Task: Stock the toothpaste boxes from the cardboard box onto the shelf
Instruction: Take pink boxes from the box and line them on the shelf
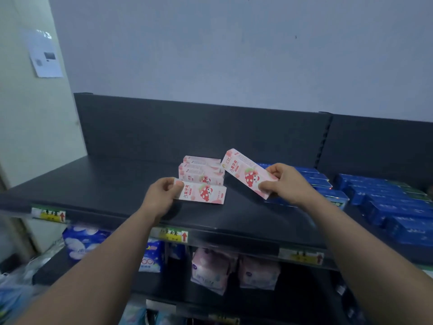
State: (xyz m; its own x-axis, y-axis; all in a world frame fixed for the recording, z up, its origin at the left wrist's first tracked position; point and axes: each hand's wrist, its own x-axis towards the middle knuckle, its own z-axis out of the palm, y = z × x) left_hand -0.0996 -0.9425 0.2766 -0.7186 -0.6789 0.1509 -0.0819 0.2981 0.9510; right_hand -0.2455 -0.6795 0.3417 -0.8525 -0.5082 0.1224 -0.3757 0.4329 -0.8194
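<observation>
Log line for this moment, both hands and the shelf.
left hand: setting pink box on top shelf | right hand: holding tilted pink box above shelf | behind: pink row | right: blue boxes

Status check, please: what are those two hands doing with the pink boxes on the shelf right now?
Left hand grip on front pink box, resting on shelf. Right hand holds second pink box tilted, airborne. Blue boxes crowd the right.

Pink toothpaste box [206, 194] in left hand [161, 193], tilted second box [248, 172] in right hand [285, 184], over dark shelf [105, 186].
</observation>
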